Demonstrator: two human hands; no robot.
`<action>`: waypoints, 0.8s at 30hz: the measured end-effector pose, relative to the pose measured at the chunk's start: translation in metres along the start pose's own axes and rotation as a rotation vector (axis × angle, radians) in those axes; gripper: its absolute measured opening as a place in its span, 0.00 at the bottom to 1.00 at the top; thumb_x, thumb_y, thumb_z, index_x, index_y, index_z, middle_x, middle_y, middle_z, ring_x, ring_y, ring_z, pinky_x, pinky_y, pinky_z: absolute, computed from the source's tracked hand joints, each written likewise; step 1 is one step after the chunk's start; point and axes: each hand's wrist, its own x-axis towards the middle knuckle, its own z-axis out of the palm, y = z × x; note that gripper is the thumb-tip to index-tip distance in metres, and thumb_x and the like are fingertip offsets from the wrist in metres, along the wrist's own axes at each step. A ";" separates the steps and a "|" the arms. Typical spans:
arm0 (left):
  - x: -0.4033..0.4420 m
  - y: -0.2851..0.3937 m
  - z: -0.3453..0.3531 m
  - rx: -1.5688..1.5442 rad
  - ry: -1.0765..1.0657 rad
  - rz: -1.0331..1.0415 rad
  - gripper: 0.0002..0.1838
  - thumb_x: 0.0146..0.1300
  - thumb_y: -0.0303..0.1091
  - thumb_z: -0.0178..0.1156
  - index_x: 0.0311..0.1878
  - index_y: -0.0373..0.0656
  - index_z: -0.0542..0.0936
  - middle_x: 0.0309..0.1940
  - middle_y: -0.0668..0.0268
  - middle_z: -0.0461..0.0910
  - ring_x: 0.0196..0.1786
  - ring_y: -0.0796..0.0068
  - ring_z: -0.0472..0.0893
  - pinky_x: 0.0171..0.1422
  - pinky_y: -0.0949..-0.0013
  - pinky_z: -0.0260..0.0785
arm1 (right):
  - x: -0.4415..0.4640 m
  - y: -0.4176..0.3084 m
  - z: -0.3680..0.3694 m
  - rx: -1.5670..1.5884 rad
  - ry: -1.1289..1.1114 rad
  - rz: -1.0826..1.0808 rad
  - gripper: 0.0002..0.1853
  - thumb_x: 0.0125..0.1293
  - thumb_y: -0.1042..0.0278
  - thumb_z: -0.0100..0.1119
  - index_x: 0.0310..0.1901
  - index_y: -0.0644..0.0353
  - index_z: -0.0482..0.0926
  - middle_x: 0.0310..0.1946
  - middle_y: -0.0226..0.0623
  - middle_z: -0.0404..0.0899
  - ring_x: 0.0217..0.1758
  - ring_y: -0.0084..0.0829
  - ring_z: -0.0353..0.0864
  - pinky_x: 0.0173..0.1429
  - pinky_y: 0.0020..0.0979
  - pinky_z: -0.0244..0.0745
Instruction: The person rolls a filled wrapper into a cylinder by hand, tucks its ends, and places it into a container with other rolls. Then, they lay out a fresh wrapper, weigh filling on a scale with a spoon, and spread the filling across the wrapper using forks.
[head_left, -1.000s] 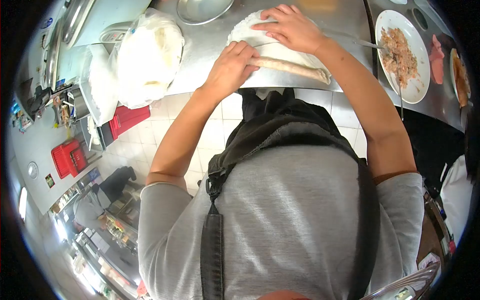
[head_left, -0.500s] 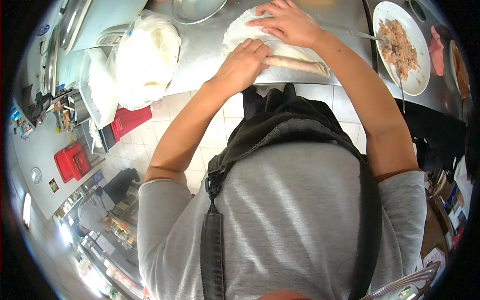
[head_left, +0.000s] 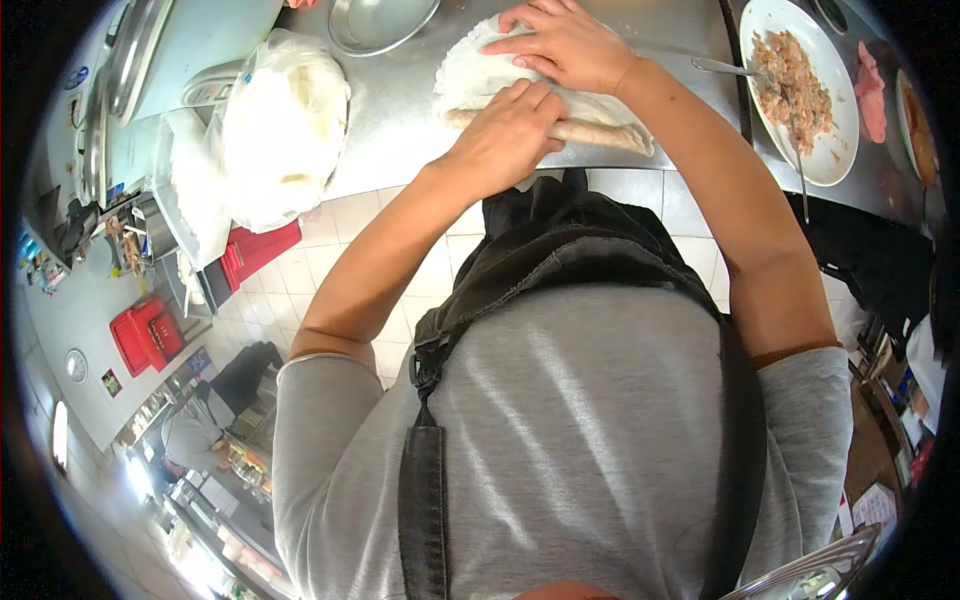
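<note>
A thin white wrapper sheet lies on the steel counter, its near edge wrapped round filling as a long roll. Curled over the middle of this roll is my left hand, fingers bent and pressed together on it. My right hand rests flat on the sheet just beyond, fingers spread. To the right, an oval white plate carries shredded pinkish filling with metal utensils in it.
A plastic bag of white sheets sits at the left of the steel counter. Behind it is a metal bowl. A pink cloth-like piece lies right of the plate. Another person stands far off at lower left.
My left hand has moved right along the roll, and some of the roll now shows to its left. My right hand stays spread on the sheet. The view has shifted slightly.
</note>
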 end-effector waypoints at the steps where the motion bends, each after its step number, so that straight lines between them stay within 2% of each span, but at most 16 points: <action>1: 0.003 0.006 0.001 -0.024 0.049 0.019 0.18 0.59 0.28 0.69 0.51 0.40 0.76 0.50 0.54 0.78 0.56 0.52 0.76 0.63 0.54 0.70 | -0.001 0.001 0.002 0.019 0.027 -0.018 0.20 0.70 0.60 0.61 0.63 0.39 0.83 0.57 0.32 0.77 0.64 0.37 0.69 0.68 0.41 0.62; 2: 0.006 0.010 0.003 -0.047 0.097 0.037 0.17 0.60 0.29 0.69 0.51 0.40 0.76 0.50 0.54 0.78 0.56 0.52 0.76 0.63 0.54 0.69 | -0.002 0.002 0.004 0.039 0.056 -0.034 0.20 0.70 0.60 0.61 0.63 0.38 0.83 0.58 0.32 0.77 0.64 0.37 0.69 0.68 0.41 0.62; 9: 0.010 0.009 0.014 0.011 0.053 0.054 0.19 0.59 0.29 0.70 0.51 0.40 0.75 0.50 0.54 0.77 0.56 0.49 0.76 0.63 0.53 0.70 | -0.001 0.003 0.002 0.024 0.052 -0.043 0.20 0.71 0.58 0.60 0.63 0.38 0.82 0.59 0.32 0.76 0.65 0.37 0.68 0.70 0.41 0.61; 11: 0.016 0.016 0.012 -0.090 0.072 0.051 0.19 0.58 0.28 0.70 0.50 0.39 0.75 0.50 0.53 0.76 0.57 0.49 0.75 0.62 0.53 0.70 | 0.000 0.002 0.002 0.048 0.006 -0.003 0.20 0.71 0.58 0.60 0.64 0.38 0.82 0.59 0.32 0.76 0.65 0.37 0.68 0.70 0.41 0.60; 21: 0.026 0.024 0.030 -0.097 0.131 0.070 0.17 0.58 0.29 0.70 0.48 0.37 0.76 0.47 0.54 0.76 0.55 0.50 0.75 0.61 0.54 0.70 | 0.000 0.001 0.002 0.065 0.015 -0.020 0.19 0.71 0.59 0.60 0.63 0.39 0.83 0.58 0.32 0.76 0.65 0.37 0.68 0.70 0.40 0.60; 24: 0.028 0.025 0.039 0.009 0.156 0.140 0.16 0.59 0.29 0.69 0.48 0.36 0.76 0.47 0.54 0.76 0.54 0.51 0.75 0.62 0.55 0.69 | -0.002 0.000 0.001 0.063 0.035 -0.010 0.19 0.71 0.59 0.60 0.63 0.39 0.83 0.58 0.32 0.76 0.64 0.36 0.68 0.70 0.39 0.60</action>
